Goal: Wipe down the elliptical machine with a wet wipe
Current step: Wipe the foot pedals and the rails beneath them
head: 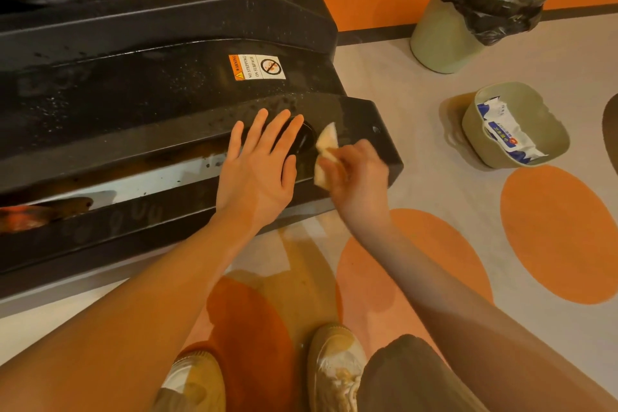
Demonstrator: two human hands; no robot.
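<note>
The elliptical machine's black plastic base (160, 84) fills the upper left, with a warning sticker (256, 67) on its top. My left hand (259, 170) lies flat on the lower ledge, fingers straight and spread, next to a round recess. Just to its right, my right hand (357, 177) grips a crumpled pale wet wipe (326, 154) and presses it against the ledge near the base's right corner. The black surface looks wet and speckled.
A small green tub (555, 134) holding a pack of wipes (508, 134) sits on the floor at right. A green bin (438, 40) with a black liner stands by the orange wall. My shoes (334, 368) are on the grey and orange floor below.
</note>
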